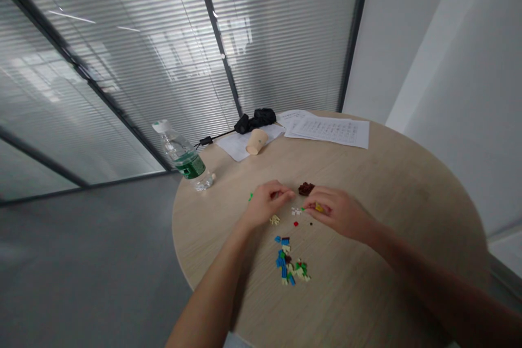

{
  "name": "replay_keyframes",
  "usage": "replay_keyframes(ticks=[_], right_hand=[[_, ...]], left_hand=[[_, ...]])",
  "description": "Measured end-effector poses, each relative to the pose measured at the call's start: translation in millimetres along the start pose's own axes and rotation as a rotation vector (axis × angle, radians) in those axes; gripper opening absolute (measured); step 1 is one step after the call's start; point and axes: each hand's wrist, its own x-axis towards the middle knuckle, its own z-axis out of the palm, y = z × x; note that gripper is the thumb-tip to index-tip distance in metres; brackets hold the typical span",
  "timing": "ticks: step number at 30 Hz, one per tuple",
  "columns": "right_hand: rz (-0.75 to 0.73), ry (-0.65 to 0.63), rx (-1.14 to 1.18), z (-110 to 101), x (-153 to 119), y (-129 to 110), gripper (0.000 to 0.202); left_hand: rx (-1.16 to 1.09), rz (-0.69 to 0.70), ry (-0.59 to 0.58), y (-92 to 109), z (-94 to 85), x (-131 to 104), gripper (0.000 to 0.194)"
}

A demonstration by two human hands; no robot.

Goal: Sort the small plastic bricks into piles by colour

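My right hand (332, 211) is closed in a pinch over the table. A small yellow toy brick (319, 207) shows between its fingers, and a tiny green piece (303, 209) is at its fingertips. My left hand (270, 201) rests opposite with its fingers curled together; what they hold, if anything, is hidden. Between the hands lie white bricks (296, 211), with a red brick (296, 224) and a tiny dark piece (311, 224) nearer me. Dark brown bricks (305, 188) sit just beyond my right fingers. Cream bricks (274, 219) lie below my left hand, and green bricks (250, 196) show beside it.
A loose pile of mixed blue, green and cream bricks (284, 263) lies nearer me on the round table (391, 174). A water bottle (188, 160) stands at the left edge. Farther back are a tipped paper cup (256, 142), a black bundle (256, 120) and printed sheets (330, 129).
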Motion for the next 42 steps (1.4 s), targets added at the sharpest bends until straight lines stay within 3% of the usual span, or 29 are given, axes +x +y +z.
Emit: replay_keyframes(ticks=[4, 8, 12, 15, 17, 20, 22, 28, 35, 42], right_hand=[[-0.009, 0.101, -0.025, -2.9, 1.3, -2.1, 0.008], [-0.028, 0.11, -0.032, -0.8, 1.0, -1.8, 0.008], [-0.037, 0.117, -0.024, 1.5, 0.3, 1.0, 0.007], [-0.051, 0.132, -0.022, 1.8, 0.2, 1.5, 0.007], [-0.063, 0.137, -0.026, 2.2, 0.2, 1.4, 0.008], [-0.073, 0.135, -0.025, 4.5, -0.3, 1.7, 0.008], [-0.081, 0.119, -0.023, 6.8, -0.9, 2.5, 0.009], [-0.093, 0.008, -0.027, 9.9, -2.8, 3.9, 0.01], [-0.221, -0.326, 0.098, 18.2, -6.5, -5.4, 0.011], [-0.258, -0.426, 0.235, 23.2, -7.4, -10.7, 0.015]], left_hand=[[-0.237, 0.062, -0.143, 9.6, 5.1, -2.0, 0.028], [-0.353, 0.008, -0.18, 12.0, 8.0, -3.3, 0.026], [-0.335, -0.017, -0.201, 9.8, 8.1, -3.2, 0.027], [-0.183, -0.021, -0.185, 4.6, -1.7, -3.6, 0.028], [0.044, -0.048, -0.092, -1.8, -15.1, -5.0, 0.025], [0.466, -0.236, 0.057, -15.4, -38.6, -8.8, 0.023], [0.582, -0.344, 0.047, -24.1, -50.1, -11.7, 0.025], [0.632, -0.451, -0.059, -34.8, -53.7, -14.7, 0.027], [0.636, -0.467, -0.07, -34.5, -49.2, -14.5, 0.029], [0.644, -0.501, -0.082, -31.8, -49.4, -14.3, 0.034]])
